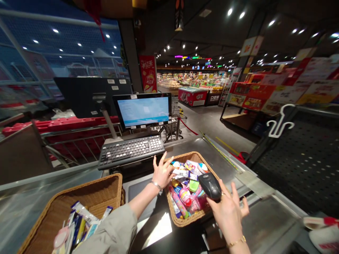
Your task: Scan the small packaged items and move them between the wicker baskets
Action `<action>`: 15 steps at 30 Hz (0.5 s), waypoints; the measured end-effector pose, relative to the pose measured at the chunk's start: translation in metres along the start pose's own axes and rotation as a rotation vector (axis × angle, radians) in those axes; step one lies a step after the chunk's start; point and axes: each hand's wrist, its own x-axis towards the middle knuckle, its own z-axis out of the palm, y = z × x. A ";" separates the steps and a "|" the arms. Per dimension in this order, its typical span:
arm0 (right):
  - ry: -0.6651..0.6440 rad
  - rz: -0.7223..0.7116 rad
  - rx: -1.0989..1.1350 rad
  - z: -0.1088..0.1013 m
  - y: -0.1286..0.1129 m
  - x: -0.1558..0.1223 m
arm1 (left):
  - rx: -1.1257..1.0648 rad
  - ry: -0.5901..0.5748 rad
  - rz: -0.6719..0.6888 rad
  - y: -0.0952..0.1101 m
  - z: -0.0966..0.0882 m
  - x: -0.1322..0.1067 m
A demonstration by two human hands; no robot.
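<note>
My left hand (162, 171) reaches over the near-left rim of a wicker basket (198, 155), fingers spread above the small packaged items (185, 192) inside; it holds nothing. My right hand (228, 208) is closed round a black handheld barcode scanner (210, 185), whose head hangs over the basket's right side. A second wicker basket (87, 194) at the lower left holds several more packets (76, 225).
A keyboard (131, 150) and a lit till screen (143, 110) stand behind the baskets on the metal checkout counter (227, 160). A black perforated panel (304, 158) with a white hook rises at the right. Red barriers sit at the left; shop aisles lie beyond.
</note>
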 end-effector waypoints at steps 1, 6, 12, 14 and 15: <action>-0.003 0.007 -0.002 0.000 0.001 0.001 | -0.001 -0.013 -0.004 0.002 0.002 0.002; -0.038 0.030 -0.033 -0.001 0.008 0.004 | 0.008 -0.060 -0.007 0.009 0.013 0.012; -0.060 0.026 -0.036 0.001 0.016 0.005 | 0.002 -0.135 -0.052 0.017 0.034 0.023; -0.056 0.027 -0.033 0.002 0.016 0.006 | -0.002 -0.158 -0.058 0.019 0.039 0.026; -0.056 0.028 -0.034 0.003 0.016 0.006 | 0.004 -0.162 -0.055 0.020 0.040 0.028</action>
